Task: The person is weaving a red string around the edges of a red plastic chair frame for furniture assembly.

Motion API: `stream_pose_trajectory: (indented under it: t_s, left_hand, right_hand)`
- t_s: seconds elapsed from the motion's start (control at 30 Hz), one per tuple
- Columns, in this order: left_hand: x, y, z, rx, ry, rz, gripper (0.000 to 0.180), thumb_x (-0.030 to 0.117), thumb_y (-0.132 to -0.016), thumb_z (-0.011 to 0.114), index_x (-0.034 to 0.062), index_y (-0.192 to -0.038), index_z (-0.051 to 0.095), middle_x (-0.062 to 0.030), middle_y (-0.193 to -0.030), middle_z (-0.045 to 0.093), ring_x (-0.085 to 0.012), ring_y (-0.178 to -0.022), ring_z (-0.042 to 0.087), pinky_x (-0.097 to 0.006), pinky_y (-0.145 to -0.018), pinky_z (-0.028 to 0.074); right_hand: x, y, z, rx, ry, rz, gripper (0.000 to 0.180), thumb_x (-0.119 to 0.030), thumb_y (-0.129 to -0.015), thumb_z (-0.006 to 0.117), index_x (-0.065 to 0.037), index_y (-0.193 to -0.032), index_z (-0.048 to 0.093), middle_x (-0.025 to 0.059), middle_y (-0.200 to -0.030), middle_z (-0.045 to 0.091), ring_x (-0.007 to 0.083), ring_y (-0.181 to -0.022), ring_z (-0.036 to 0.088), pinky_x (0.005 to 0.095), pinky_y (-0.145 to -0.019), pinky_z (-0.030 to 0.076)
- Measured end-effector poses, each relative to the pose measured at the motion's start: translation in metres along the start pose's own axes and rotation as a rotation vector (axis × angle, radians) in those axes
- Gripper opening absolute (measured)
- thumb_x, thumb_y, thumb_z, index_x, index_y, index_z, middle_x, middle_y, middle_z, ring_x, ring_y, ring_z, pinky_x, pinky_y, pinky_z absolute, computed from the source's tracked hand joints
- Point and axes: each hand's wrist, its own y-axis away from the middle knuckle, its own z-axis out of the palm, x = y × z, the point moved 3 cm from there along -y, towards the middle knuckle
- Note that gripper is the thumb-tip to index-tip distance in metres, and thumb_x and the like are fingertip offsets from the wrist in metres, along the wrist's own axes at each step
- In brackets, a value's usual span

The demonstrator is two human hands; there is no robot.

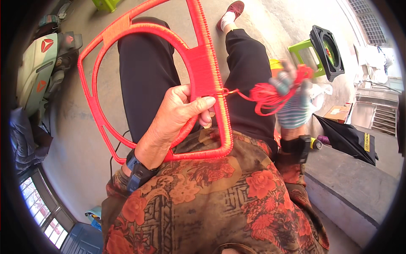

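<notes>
A frame wrapped tightly in red cord (205, 63), with a round ring inside its squared outline, rests across my lap. My left hand (179, 106) grips its right side, thumb on top of the wrapped band. From that edge a strand runs through a small loop to a loose bundle of red cord (268, 97). My right hand (292, 105), in a striped knit glove, is closed around this bundle, out to the right of the frame. Motion blurs its fingers. Part of the frame's upper end passes beyond the view's top edge.
A green stool (301, 50) stands ahead on the right, a black frame (330, 53) leaning against it. A cardboard box (338, 112), black cloth (349, 136) and concrete ledge (353, 180) lie to my right. At the left stands a scooter (38, 70).
</notes>
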Motion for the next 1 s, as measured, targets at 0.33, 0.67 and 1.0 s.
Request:
stream_pose_trajectory:
  t_s: [0.33, 0.67, 1.0]
  left_hand:
    - [0.002, 0.002, 0.002, -0.005, 0.108, -0.077, 0.019, 0.01, -0.09, 0.075, -0.0016, -0.102, 0.068, -0.001, -0.08, 0.065, -0.0052, -0.059, 0.056, -0.021, -0.053, 0.048]
    - [-0.007, -0.001, 0.003, -0.003, 0.076, -0.116, 0.019, 0.012, -0.088, 0.078, -0.0008, -0.095, 0.067, 0.0, -0.074, 0.063, -0.0053, -0.057, 0.055, -0.022, -0.05, 0.045]
    - [-0.005, -0.004, -0.002, 0.004, 0.015, -0.044, 0.021, 0.016, -0.088, 0.079, 0.0013, -0.097, 0.066, 0.0014, -0.075, 0.062, -0.0044, -0.058, 0.054, -0.021, -0.05, 0.044]
  right_hand:
    - [0.046, -0.003, 0.028, -0.029, 0.705, 0.229, 0.012, -0.014, -0.086, 0.069, -0.003, -0.088, 0.066, 0.0134, -0.108, 0.067, 0.0126, -0.076, 0.061, 0.0286, -0.076, 0.052]
    - [0.048, -0.003, 0.066, -0.013, 0.483, 0.071, 0.023, -0.028, -0.098, 0.063, -0.008, -0.088, 0.057, 0.0101, -0.072, 0.06, 0.011, -0.048, 0.048, 0.0239, -0.045, 0.038]
    - [0.046, -0.006, 0.115, -0.093, 1.062, 0.033, 0.015, -0.015, -0.09, 0.064, -0.008, -0.082, 0.053, 0.0011, -0.071, 0.053, 0.0101, -0.06, 0.05, 0.0259, -0.055, 0.04]
